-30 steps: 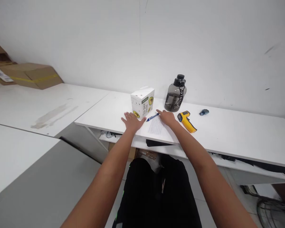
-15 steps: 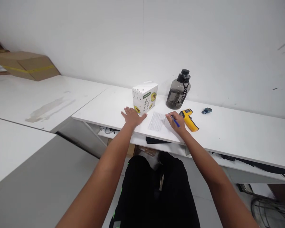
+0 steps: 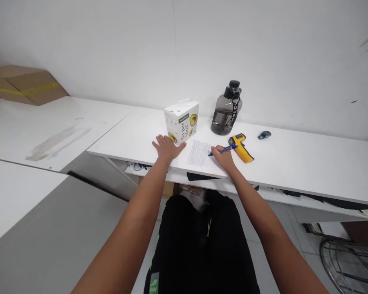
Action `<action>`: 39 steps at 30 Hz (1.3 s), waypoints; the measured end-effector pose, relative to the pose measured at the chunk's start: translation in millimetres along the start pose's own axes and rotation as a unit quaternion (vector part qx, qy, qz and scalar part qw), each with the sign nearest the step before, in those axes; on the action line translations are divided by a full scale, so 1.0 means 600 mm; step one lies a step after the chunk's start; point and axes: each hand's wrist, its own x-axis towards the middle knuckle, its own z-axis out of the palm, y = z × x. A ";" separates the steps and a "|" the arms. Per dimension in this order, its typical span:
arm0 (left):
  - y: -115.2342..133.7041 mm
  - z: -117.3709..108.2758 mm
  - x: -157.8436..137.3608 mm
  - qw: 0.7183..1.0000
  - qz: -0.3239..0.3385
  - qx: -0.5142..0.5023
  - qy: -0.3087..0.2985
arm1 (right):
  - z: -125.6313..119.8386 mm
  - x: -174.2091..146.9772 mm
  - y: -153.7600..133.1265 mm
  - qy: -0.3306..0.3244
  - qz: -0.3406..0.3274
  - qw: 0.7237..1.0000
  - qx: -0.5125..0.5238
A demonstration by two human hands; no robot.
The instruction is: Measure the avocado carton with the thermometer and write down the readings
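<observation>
A blue pen (image 3: pixel 223 150) is gripped in my right hand (image 3: pixel 222 158), its tip down at the right side of a sheet of paper (image 3: pixel 198 153) covered with handwriting. My left hand (image 3: pixel 168 148) lies flat on the white table with its fingers spread, left of the sheet. Just behind that hand stands a white carton (image 3: pixel 181 121) printed with avocados and "Super Meal". Right of my writing hand rests a yellow and black infrared thermometer (image 3: pixel 243 149).
A large dark-tinted water bottle (image 3: pixel 226 110) stands behind the paper near the wall. Farther right lies a small blue-green object (image 3: pixel 264 134) I cannot identify. A taped cardboard box (image 3: pixel 27 85) sits at the far left. Under the tabletop runs a shelf (image 3: pixel 171 176) with dark items.
The pen has turned in my right hand: its back end pointed down toward me before, and now it points up to the right with the tip at the paper. My view has shifted slightly.
</observation>
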 end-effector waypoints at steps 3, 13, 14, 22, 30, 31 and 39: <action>0.000 0.000 0.000 1.000 0.000 -0.001 0.007 | -0.001 0.001 -0.001 -0.021 0.007 1.000 -0.001; -0.001 0.004 0.003 1.000 0.001 -0.004 0.011 | 0.003 0.005 -0.006 -0.034 0.024 0.999 -0.018; -0.002 0.005 0.003 1.000 0.001 -0.004 0.009 | 0.003 0.005 -0.005 -0.035 0.026 0.999 -0.017; -0.002 0.004 0.003 1.000 -0.002 -0.002 0.006 | 0.001 0.002 -0.006 -0.037 0.019 0.999 -0.006; -0.003 0.006 0.004 1.000 0.001 -0.004 0.012 | 0.003 0.003 -0.005 -0.036 0.025 0.999 -0.001; -0.003 0.006 0.004 1.000 0.001 -0.004 0.013 | 0.002 0.003 -0.005 -0.041 0.025 0.999 0.000; -0.002 0.003 0.001 1.000 -0.002 -0.006 0.010 | 0.002 0.003 -0.007 -0.034 0.024 0.999 0.004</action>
